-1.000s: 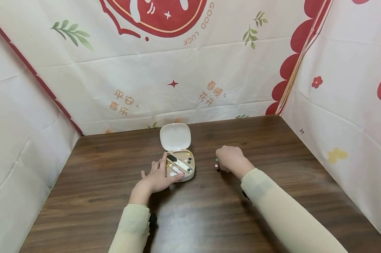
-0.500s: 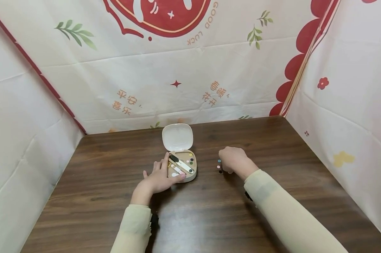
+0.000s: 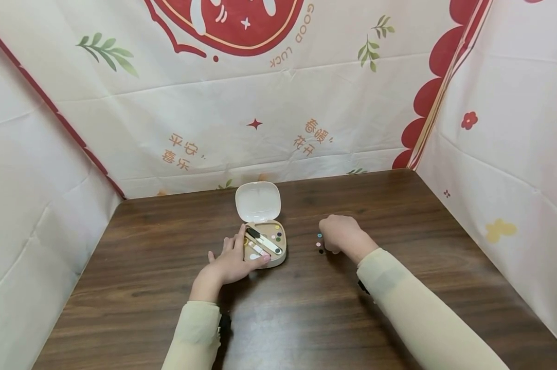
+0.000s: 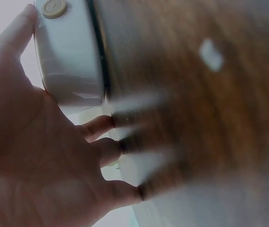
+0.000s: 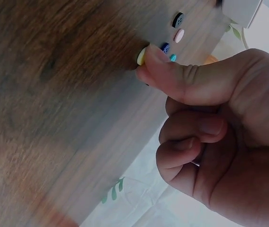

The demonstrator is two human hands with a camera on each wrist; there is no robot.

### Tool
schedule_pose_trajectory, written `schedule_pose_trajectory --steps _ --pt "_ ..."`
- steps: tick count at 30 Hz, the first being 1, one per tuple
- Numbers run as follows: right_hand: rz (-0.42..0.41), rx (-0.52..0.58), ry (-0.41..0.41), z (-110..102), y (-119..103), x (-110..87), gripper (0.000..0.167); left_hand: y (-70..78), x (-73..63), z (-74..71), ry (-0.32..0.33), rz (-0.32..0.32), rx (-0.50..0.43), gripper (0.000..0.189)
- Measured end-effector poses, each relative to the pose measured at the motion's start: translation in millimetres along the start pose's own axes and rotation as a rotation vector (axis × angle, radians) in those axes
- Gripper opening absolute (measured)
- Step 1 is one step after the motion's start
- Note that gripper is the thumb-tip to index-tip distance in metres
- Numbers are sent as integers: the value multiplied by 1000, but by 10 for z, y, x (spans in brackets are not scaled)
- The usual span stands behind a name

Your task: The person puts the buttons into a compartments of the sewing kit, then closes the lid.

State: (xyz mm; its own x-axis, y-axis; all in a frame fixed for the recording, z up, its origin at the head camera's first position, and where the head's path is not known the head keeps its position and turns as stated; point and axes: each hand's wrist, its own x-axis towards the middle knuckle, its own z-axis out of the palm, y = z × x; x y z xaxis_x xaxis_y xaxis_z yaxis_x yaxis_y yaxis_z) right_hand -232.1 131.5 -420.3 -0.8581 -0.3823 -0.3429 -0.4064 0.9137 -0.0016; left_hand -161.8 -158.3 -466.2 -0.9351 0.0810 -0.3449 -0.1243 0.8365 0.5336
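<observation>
While your left hand (image 3: 231, 264), fingers apart, touches the rounded white plastic case (image 3: 279, 261), your right hand (image 3: 344, 235) pinches a round yellow button (image 5: 141, 56).

brown wood-grain table (image 3: 139, 267), open white case (image 3: 258, 201), small loose buttons (image 3: 318, 244) to its right

On the dark brown wood-grain bench (image 3: 135, 293), a beige-and-white rounded case (image 3: 277, 262) lies near the far edge's middle, its white rounded lid (image 3: 258, 201) behind. The left grip (image 3: 231, 264) touches its left side. Inside, round coloured buttons (image 3: 279, 235) lie right of a slim black-and-white tool (image 3: 265, 241). Right of the case, round turquoise (image 3: 319, 235), pink (image 3: 318, 244) and black buttons (image 3: 321, 252) form a row, just left of the right grip (image 3: 342, 234).
</observation>
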Motion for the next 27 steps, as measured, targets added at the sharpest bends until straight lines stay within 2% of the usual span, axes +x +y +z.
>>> schedule_pose_trajectory --steps 5,10,15,18,22,24,27 --pt "-11 -20 15 -14 -25 -38 9 62 -54 -46 -8 5 21 124" --pt "-27 -34 33 -15 -19 -70 16 80 -56 -52 -14 -2 28 120" --pt "-56 -11 -39 -48 75 -49 13 -7 18 -16 5 -4 3 127" --pt "-90 40 -121 -76 141 -32 9 -56 48 15 24 4 -3 131" --pt "-139 181 -209 -142 210 1 11 -15 -11 -19 23 19 -4 128" --pt "-172 229 -217 -209 201 26 17 33 -62 -55 16 21 -9 126" --pt "-226 269 -185 -329 105 77 28 31 -62 -43 10 17 2 123"
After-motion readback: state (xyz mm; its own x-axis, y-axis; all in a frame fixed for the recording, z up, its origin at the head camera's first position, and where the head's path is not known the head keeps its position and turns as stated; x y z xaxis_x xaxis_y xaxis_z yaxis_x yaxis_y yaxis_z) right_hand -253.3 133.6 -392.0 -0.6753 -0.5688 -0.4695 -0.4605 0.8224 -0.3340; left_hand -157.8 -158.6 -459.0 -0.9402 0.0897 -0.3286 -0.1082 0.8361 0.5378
